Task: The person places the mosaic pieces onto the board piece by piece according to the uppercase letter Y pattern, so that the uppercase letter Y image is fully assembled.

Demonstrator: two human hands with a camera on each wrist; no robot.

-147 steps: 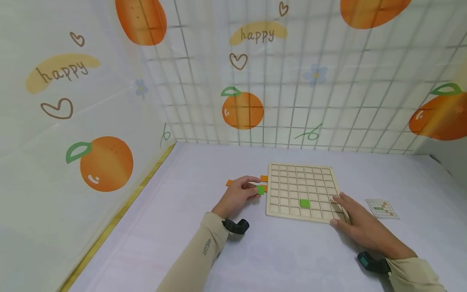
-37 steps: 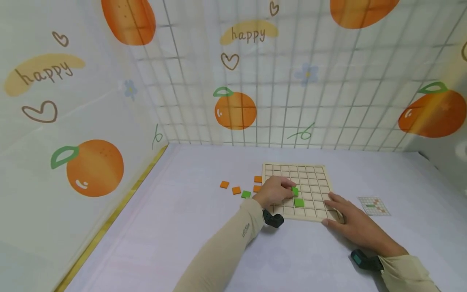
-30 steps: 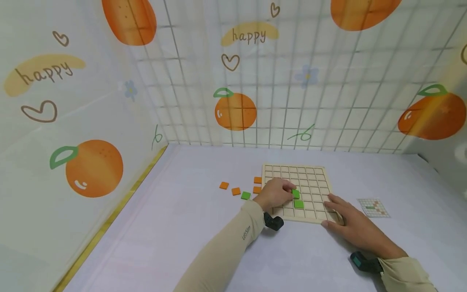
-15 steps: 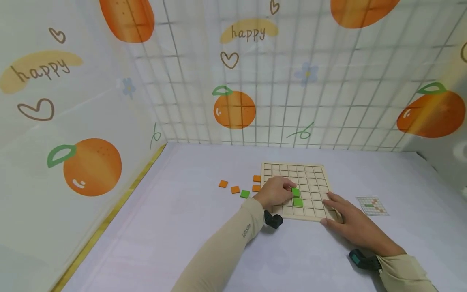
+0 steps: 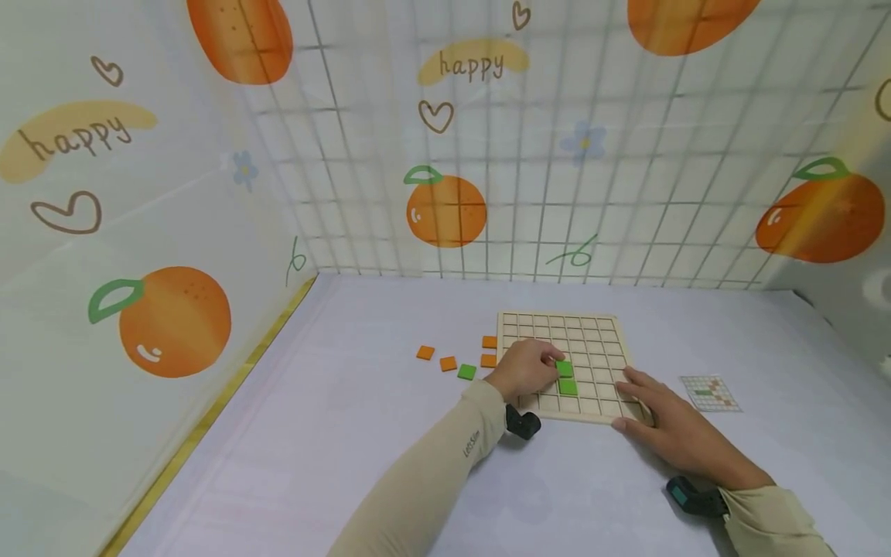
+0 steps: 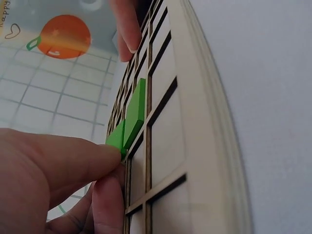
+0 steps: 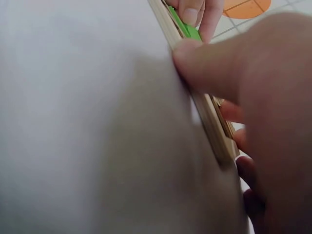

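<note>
In the head view a pale wooden grid board point(image 5: 599, 333) lies on the table, with one green square tile point(image 5: 568, 387) set in a cell near its front. My left hand point(image 5: 524, 367) pinches a second green tile point(image 5: 564, 369) between thumb and fingers, at the cell just behind the first. Up close in the left wrist view, the held tile point(image 6: 116, 136) is partly covered by the thumb; the other tile point(image 6: 135, 114) stands slightly proud of the grid. My right hand point(image 5: 671, 422) rests at the board's front right corner, thumb against the front edge, fingers extended over the right side.
Left of the board lie several orange tiles point(image 5: 448, 363) and one green tile point(image 5: 467, 372). To the right is a small card point(image 5: 711, 393) printed with a grid pattern. A fruit-printed curtain point(image 5: 376, 170) stands behind the white table point(image 5: 292, 433).
My left hand carried a green tile from beside the board onto the grid, lowering it behind the first one; it has barely moved in the last second. My right hand stays on the corner.
</note>
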